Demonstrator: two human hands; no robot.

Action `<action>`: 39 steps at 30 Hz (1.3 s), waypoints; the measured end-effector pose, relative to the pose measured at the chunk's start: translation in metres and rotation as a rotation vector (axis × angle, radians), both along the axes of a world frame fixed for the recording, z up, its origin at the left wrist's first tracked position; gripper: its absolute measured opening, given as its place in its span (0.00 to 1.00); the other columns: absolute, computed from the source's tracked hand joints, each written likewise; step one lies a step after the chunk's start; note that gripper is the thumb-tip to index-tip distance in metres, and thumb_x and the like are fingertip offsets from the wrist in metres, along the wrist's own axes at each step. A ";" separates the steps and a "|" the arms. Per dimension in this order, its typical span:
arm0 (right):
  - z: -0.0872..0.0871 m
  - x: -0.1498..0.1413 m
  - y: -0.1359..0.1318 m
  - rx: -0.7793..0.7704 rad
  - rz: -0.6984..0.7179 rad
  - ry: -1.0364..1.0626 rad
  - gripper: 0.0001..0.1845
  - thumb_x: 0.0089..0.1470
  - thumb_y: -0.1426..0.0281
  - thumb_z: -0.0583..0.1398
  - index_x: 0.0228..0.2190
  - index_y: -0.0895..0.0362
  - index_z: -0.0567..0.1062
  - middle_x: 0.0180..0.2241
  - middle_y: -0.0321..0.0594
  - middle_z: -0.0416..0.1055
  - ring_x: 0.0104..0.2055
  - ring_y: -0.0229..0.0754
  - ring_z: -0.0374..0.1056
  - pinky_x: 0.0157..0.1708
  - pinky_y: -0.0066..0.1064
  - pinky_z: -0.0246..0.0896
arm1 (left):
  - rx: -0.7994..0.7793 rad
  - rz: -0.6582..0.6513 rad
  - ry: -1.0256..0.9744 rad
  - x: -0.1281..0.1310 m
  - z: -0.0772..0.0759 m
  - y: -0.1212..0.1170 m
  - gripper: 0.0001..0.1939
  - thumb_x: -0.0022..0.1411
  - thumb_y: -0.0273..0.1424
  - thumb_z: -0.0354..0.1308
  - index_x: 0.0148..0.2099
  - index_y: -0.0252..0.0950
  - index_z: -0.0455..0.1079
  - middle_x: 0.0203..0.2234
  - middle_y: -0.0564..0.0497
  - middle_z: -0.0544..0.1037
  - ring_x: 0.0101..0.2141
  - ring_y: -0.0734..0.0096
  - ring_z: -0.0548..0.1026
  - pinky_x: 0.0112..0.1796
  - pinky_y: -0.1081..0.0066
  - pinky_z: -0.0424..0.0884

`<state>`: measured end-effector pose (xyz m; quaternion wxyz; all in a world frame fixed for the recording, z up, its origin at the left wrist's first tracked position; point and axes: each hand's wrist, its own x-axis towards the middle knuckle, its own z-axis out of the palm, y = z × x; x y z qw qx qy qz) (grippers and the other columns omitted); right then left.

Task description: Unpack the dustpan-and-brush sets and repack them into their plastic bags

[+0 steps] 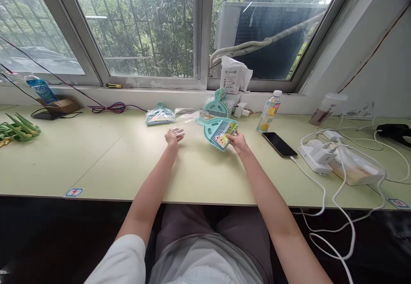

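Note:
A mint-green mini dustpan and brush set [212, 132] with a colourful label card is held up over the table, tilted, its handle toward the left. My right hand [236, 142] grips it at the label end. My left hand [174, 136] is apart from it, over the table, fingers stretched out and holding nothing visible. Beyond that hand lies clear plastic film [189, 115]. A similar set wrapped in clear plastic [160, 115] rests at the back, left of the middle. Behind the held set, several more mint dustpans [217, 104] are stacked near the wall.
Right of my hands are a drink bottle [269, 112], a phone [280, 144] on a white cable, and a power strip [316, 155] with tangled cords. A white paper package [235, 75] stands by the window. Green stalks [21, 129] lie far left. The table's front edge [208, 202] is near my lap.

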<state>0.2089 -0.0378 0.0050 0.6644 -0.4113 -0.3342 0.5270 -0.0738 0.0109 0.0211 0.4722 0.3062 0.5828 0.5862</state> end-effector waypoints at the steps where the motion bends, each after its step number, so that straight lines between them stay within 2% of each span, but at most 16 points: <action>1: -0.002 0.005 0.002 -0.003 -0.048 0.035 0.18 0.39 0.82 0.65 0.34 0.56 0.70 0.31 0.37 0.77 0.33 0.40 0.75 0.35 0.34 0.76 | -0.008 0.074 0.036 -0.012 0.001 0.004 0.23 0.70 0.35 0.32 0.51 0.32 0.67 0.37 0.41 0.78 0.32 0.68 0.79 0.31 0.71 0.75; 3: -0.007 0.015 0.007 -0.009 -0.133 0.103 0.18 0.39 0.83 0.65 0.33 0.56 0.69 0.31 0.35 0.77 0.33 0.40 0.75 0.33 0.33 0.76 | -0.025 0.126 0.189 -0.042 0.004 0.011 0.21 0.69 0.34 0.36 0.50 0.33 0.67 0.35 0.43 0.78 0.31 0.68 0.79 0.30 0.71 0.74; 5: -0.012 0.022 0.012 -0.019 -0.189 0.145 0.19 0.38 0.84 0.65 0.31 0.55 0.69 0.30 0.35 0.76 0.33 0.40 0.75 0.31 0.32 0.76 | -0.051 0.039 0.407 -0.074 0.006 0.015 0.17 0.66 0.36 0.43 0.41 0.34 0.71 0.29 0.44 0.78 0.30 0.65 0.79 0.31 0.68 0.74; 8: -0.017 0.024 0.016 -0.053 -0.226 0.160 0.19 0.37 0.85 0.65 0.30 0.55 0.68 0.29 0.34 0.76 0.32 0.40 0.75 0.30 0.31 0.76 | -0.102 0.066 0.814 -0.114 0.006 0.013 0.08 0.60 0.36 0.55 0.33 0.37 0.71 0.26 0.44 0.77 0.38 0.54 0.77 0.40 0.57 0.72; 12: -0.016 0.016 0.013 -0.108 -0.214 0.129 0.19 0.38 0.85 0.64 0.31 0.55 0.68 0.29 0.35 0.76 0.34 0.40 0.75 0.35 0.34 0.76 | -0.150 0.297 1.195 -0.129 0.009 0.000 0.06 0.60 0.30 0.55 0.39 0.35 0.69 0.46 0.32 0.72 0.54 0.43 0.67 0.50 0.44 0.61; 15: -0.014 0.005 0.007 -0.097 -0.172 0.104 0.18 0.40 0.84 0.63 0.32 0.55 0.68 0.30 0.35 0.76 0.34 0.39 0.75 0.37 0.34 0.76 | 0.059 0.498 1.211 -0.105 0.024 -0.010 0.15 0.63 0.32 0.53 0.52 0.36 0.63 0.58 0.32 0.60 0.59 0.44 0.59 0.53 0.46 0.58; 17: -0.012 -0.003 0.003 -0.066 -0.138 0.102 0.18 0.41 0.83 0.63 0.33 0.55 0.68 0.32 0.35 0.76 0.34 0.38 0.75 0.37 0.33 0.76 | 0.225 0.454 1.083 -0.073 0.035 -0.015 0.16 0.66 0.35 0.48 0.54 0.38 0.62 0.58 0.36 0.61 0.59 0.48 0.59 0.53 0.51 0.60; 19: -0.009 -0.011 -0.001 -0.019 -0.092 0.107 0.17 0.42 0.82 0.64 0.34 0.54 0.68 0.33 0.35 0.76 0.35 0.38 0.75 0.38 0.32 0.75 | 0.254 0.154 0.801 -0.031 0.041 -0.021 0.17 0.69 0.39 0.41 0.51 0.35 0.63 0.49 0.38 0.70 0.51 0.53 0.68 0.47 0.59 0.67; 21: -0.005 -0.018 -0.004 0.032 -0.027 0.101 0.17 0.43 0.80 0.64 0.35 0.53 0.68 0.34 0.34 0.76 0.37 0.37 0.75 0.40 0.31 0.74 | 0.153 -0.327 0.454 0.012 0.036 -0.028 0.24 0.70 0.42 0.33 0.49 0.33 0.64 0.40 0.39 0.74 0.40 0.58 0.74 0.38 0.63 0.70; 22: -0.003 -0.021 -0.006 0.047 0.010 0.088 0.17 0.43 0.79 0.64 0.35 0.53 0.68 0.35 0.34 0.76 0.38 0.37 0.75 0.41 0.32 0.74 | 0.138 -0.535 0.318 0.031 0.030 -0.032 0.23 0.69 0.43 0.34 0.51 0.33 0.62 0.39 0.40 0.74 0.37 0.61 0.75 0.35 0.65 0.71; 24: 0.002 -0.023 -0.008 0.034 0.083 0.023 0.13 0.46 0.77 0.64 0.35 0.54 0.69 0.35 0.36 0.77 0.38 0.38 0.75 0.42 0.32 0.73 | 0.186 -0.702 0.217 0.059 0.014 -0.038 0.18 0.67 0.41 0.45 0.52 0.36 0.60 0.40 0.43 0.73 0.34 0.67 0.74 0.30 0.70 0.70; 26: 0.007 -0.021 -0.009 -0.041 0.141 -0.107 0.06 0.53 0.71 0.61 0.35 0.56 0.70 0.35 0.41 0.77 0.35 0.40 0.75 0.40 0.34 0.73 | 0.221 -0.687 0.187 0.070 -0.001 -0.040 0.17 0.64 0.37 0.51 0.53 0.38 0.58 0.38 0.47 0.71 0.32 0.71 0.72 0.27 0.74 0.67; 28: 0.010 -0.010 -0.009 -0.137 0.104 -0.322 0.10 0.60 0.64 0.55 0.34 0.58 0.70 0.33 0.44 0.77 0.30 0.41 0.75 0.35 0.35 0.72 | 0.192 -0.632 0.196 0.066 -0.011 -0.037 0.16 0.64 0.35 0.50 0.53 0.39 0.58 0.34 0.50 0.70 0.29 0.74 0.70 0.26 0.75 0.66; 32: 0.009 0.028 -0.009 -0.299 -0.250 -0.905 0.25 0.63 0.56 0.46 0.27 0.58 0.73 0.28 0.44 0.78 0.25 0.41 0.73 0.34 0.33 0.67 | 0.140 -0.501 0.349 0.044 -0.016 -0.021 0.16 0.65 0.40 0.49 0.52 0.40 0.64 0.31 0.51 0.71 0.30 0.70 0.71 0.30 0.71 0.68; 35: 0.004 0.055 -0.009 -0.489 -0.350 -1.200 0.26 0.61 0.54 0.48 0.24 0.57 0.75 0.29 0.46 0.78 0.34 0.47 0.74 0.39 0.36 0.64 | 0.187 -0.435 0.547 0.033 -0.016 -0.014 0.17 0.67 0.41 0.46 0.49 0.38 0.68 0.36 0.48 0.75 0.39 0.64 0.73 0.39 0.67 0.69; 39: -0.002 0.070 -0.010 -0.635 -0.435 -1.448 0.23 0.56 0.54 0.56 0.37 0.60 0.78 0.44 0.58 0.74 0.48 0.56 0.70 0.44 0.42 0.62 | 0.195 -0.417 0.921 0.028 -0.019 -0.012 0.20 0.69 0.37 0.39 0.46 0.36 0.70 0.43 0.43 0.75 0.47 0.61 0.71 0.46 0.66 0.65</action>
